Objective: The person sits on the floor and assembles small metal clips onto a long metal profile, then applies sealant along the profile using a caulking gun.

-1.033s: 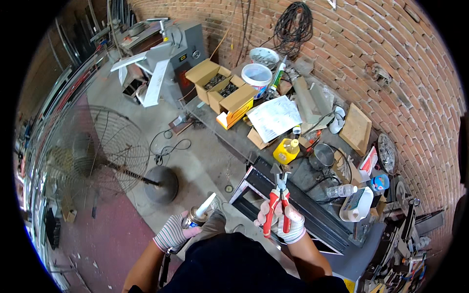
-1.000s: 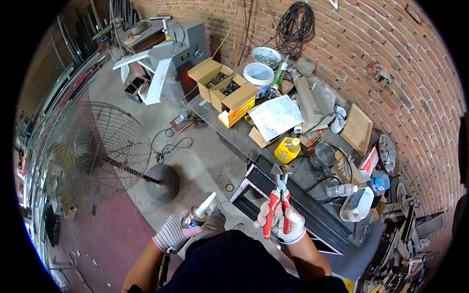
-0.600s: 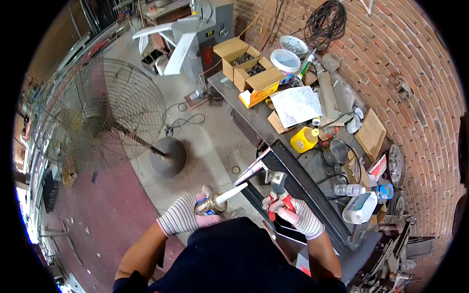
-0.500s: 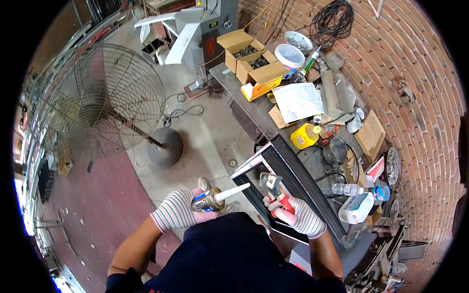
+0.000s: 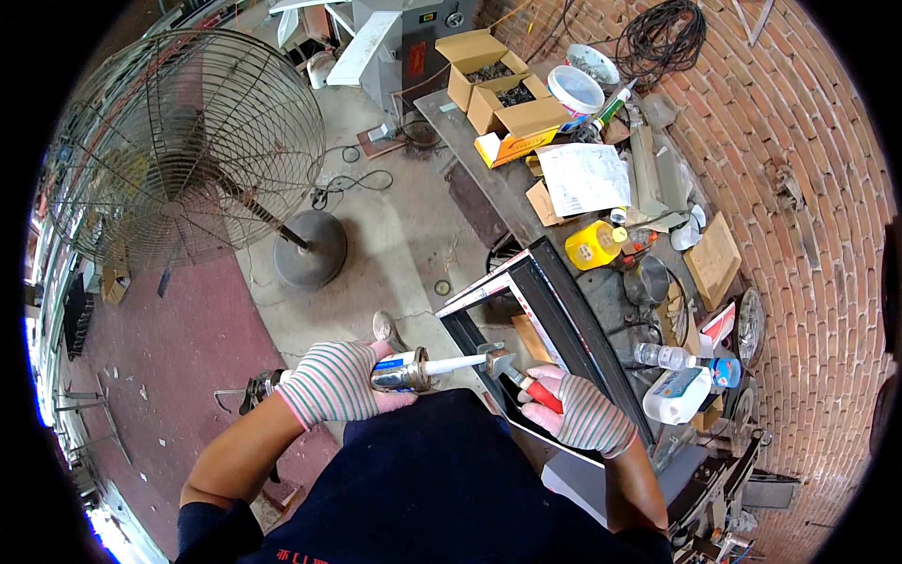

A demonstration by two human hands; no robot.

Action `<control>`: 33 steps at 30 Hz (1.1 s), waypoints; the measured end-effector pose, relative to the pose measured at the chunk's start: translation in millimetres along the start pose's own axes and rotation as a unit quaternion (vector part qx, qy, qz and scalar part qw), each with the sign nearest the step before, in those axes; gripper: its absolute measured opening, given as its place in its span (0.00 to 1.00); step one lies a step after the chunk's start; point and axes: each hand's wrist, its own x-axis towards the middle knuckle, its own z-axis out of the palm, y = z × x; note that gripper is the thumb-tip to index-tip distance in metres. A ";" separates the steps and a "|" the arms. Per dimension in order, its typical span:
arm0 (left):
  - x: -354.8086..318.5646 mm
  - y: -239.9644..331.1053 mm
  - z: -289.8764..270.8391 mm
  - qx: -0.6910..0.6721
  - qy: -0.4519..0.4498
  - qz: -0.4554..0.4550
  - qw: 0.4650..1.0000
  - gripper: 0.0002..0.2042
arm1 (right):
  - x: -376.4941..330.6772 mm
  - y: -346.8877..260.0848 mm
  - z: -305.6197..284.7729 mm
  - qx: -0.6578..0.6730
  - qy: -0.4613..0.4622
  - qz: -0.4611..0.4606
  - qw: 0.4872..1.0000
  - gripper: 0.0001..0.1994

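Brick wall (image 5: 789, 141) fills the right side and bends with the lens. Workbench (image 5: 460, 132) runs along it, cluttered. Floor fan (image 5: 188, 150) on the left, wire cage above a round base. Wearer's dark shirt (image 5: 413, 479) takes up lower centre. Black frame (image 5: 571, 305) with pale strips slants between bench and shirt.

Open cardboard boxes (image 5: 470, 56) at the far end of the bench, dark small parts inside. Left hand (image 5: 338, 381), striped glove, wraps the cartridge from the left: fingers curled, firm hold. Right hand (image 5: 587, 411), same glove, is closed round the red pliers handles, thumb and fingers bent.

Paper sheet (image 5: 583, 179) lies on the bench, shallow wooden tray (image 5: 712, 261) further right. White jug (image 5: 675, 399) sits nearer the wearer, yellow bottle (image 5: 592, 246) close to the sheet.

Cartridge (image 5: 404, 370): blue and white, metal-coloured front end, held about level just above the shirt, pointing right. Red-handled pliers (image 5: 545, 395) point left, metal head at the cartridge's white nozzle (image 5: 454, 365). Tip and jaws meet in view; can't tell if they're gripping it.
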 end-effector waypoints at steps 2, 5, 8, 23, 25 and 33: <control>-1.0 -0.5 2.6 0.002 -0.007 -0.003 1.000 0.34 | 0.2 -2.2 -0.5 -0.008 -0.020 0.019 1.000 0.24; -1.1 -0.9 2.5 0.008 -0.018 -0.010 1.000 0.34 | 1.3 -11.6 -7.6 0.002 -0.052 0.060 0.997 0.23; -2.3 3.4 -2.2 0.031 -0.027 -0.013 0.999 0.35 | -2.2 -14.4 -10.6 0.023 -0.042 0.071 0.996 0.20; -7.5 0.6 3.9 0.047 -0.026 -0.004 0.999 0.34 | -5.6 -10.6 -2.5 -0.025 -0.041 0.029 0.998 0.19; -8.9 0.2 4.0 0.043 -0.015 0.003 0.999 0.33 | -6.6 -13.1 -3.1 -0.009 -0.041 0.046 0.998 0.20; -9.7 -2.3 5.2 0.042 -0.022 0.000 0.999 0.31 | -7.2 -11.6 1.6 -0.027 -0.031 0.035 0.999 0.19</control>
